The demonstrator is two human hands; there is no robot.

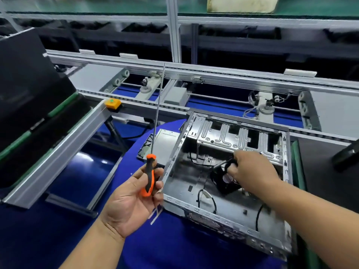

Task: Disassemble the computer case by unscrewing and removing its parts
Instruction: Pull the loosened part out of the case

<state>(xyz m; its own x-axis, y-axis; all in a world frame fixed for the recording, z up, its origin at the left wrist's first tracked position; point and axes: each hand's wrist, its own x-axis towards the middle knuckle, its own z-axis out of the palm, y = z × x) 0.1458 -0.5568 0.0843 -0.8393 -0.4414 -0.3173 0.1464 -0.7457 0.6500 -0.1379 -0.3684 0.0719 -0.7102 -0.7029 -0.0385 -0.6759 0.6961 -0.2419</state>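
Left hand (130,202): fingers curled round orange screwdriver (150,174), shaft upright, left of computer case (229,216).
Right hand (254,171): fingers pinching black fan (223,181) inside case.

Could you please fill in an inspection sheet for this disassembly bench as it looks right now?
Surface: blue table carries the job.
Job's things: open metal computer case lies on its side; a black fan sits inside; a detached grey panel lies beside it.
Clutter: nothing seen.
Hands: left hand grips the orange-and-black screwdriver, shaft pointing up; right hand reaches into the case and holds the fan.
Cables: black wires trail across the case floor.
Surroundings: conveyor rail behind; yellow button box to the left; black trays stacked at far left.
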